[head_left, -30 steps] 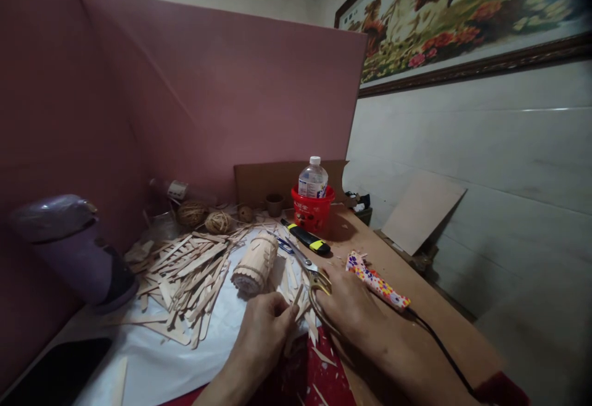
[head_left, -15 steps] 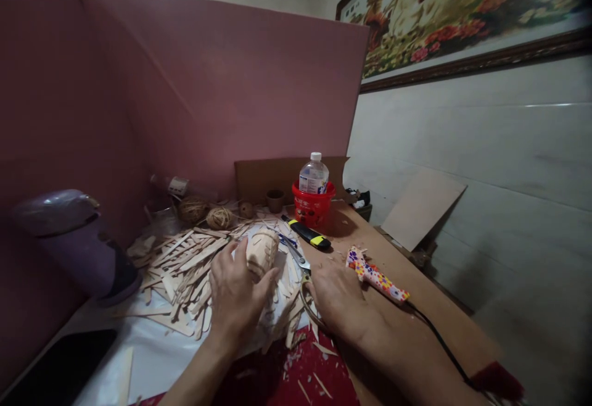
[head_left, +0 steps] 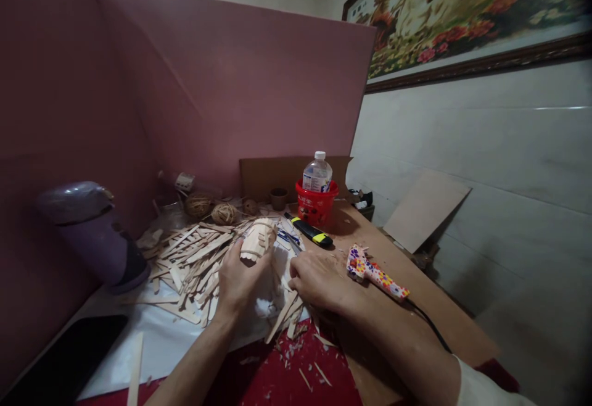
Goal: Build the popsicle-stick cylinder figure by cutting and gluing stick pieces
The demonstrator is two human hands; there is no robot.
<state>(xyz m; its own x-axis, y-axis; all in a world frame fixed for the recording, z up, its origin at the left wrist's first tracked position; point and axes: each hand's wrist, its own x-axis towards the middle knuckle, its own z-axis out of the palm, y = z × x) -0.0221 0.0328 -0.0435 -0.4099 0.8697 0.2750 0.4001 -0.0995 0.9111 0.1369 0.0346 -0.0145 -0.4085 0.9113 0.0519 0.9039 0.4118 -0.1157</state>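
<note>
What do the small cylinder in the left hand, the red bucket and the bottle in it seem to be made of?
The small cylinder looks like bare, matte wood: pale tan, with raised strips on its side. The red bucket is probably smooth plastic, judging by its even colour and printed marks. The bottle is likely clear plastic, being see-through, though glass isn't ruled out.

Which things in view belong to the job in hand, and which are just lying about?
Likely for the job:
held wooden cylinder
wooden sticks
scissors, mostly hidden
floral corded tool
utility knife

Seemingly lying about:
purple flask
plastic bottle
red bucket
</note>
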